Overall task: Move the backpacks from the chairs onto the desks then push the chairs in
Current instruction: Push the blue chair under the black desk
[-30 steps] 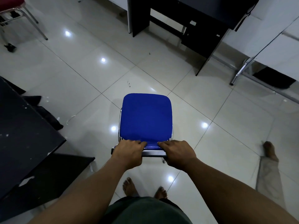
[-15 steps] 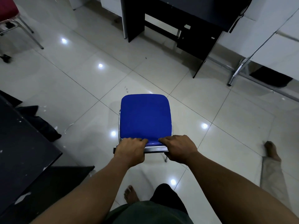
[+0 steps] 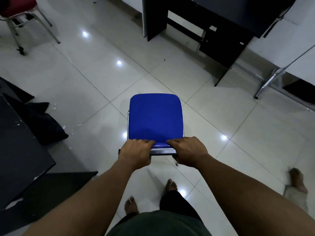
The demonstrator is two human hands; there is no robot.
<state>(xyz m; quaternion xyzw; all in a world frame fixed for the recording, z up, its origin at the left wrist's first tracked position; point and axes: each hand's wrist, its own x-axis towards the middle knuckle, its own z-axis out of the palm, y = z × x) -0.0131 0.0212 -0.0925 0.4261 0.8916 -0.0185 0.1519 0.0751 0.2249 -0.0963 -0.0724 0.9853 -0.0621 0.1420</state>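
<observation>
A blue padded chair (image 3: pixel 155 118) with a chrome frame stands on the tiled floor in the middle of the view, seat bare. My left hand (image 3: pixel 136 154) and my right hand (image 3: pixel 188 150) both grip the top of its backrest, side by side. A black desk (image 3: pixel 218 23) stands ahead at the top, its open leg space facing the chair. No backpack shows on the chair; a dark bundle (image 3: pixel 46 123) lies on the floor by the left desk, and I cannot tell what it is.
A second black desk (image 3: pixel 18 147) fills the left edge. A red chair (image 3: pixel 22 14) with chrome legs stands at the top left. White furniture with a metal leg (image 3: pixel 267 82) is at the right. Another person's bare foot (image 3: pixel 297 181) is at the lower right.
The chair, held by both hands, has moved forward across the tiles toward the black desk ahead. My feet have stepped along behind it.
</observation>
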